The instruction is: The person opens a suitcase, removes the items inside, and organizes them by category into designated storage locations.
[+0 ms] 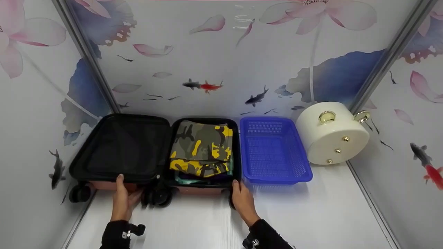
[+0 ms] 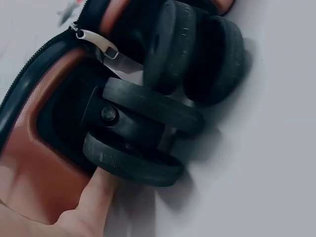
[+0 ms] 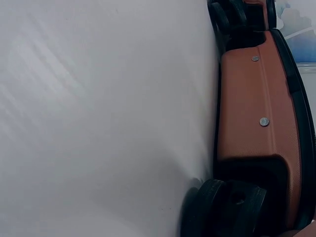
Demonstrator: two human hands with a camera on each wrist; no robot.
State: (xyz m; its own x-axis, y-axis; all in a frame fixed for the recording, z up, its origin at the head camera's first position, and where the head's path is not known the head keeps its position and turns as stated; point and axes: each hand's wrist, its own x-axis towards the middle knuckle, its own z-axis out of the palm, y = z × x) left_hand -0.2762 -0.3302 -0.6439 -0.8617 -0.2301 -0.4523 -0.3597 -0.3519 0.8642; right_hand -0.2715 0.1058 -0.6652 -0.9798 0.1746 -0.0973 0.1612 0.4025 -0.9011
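Note:
An orange-brown suitcase with black lining lies spread open, its two halves side by side. Folded camouflage clothing in grey, black and yellow fills the right half, over some teal and dark cloth. My left hand grips the front edge of the left half, thumb over the rim and fingers below. In the left wrist view, a finger of that hand reaches beside a black double wheel. At the right half's front right corner, my right hand holds the edge; its far fingers are hidden.
A blue plastic basket stands just right of the suitcase. Beyond it, a round cream-coloured case with gold handles and studs leans near the right wall. Flower-and-fish printed panels enclose the white surface. A zip pull hangs between the suitcase halves.

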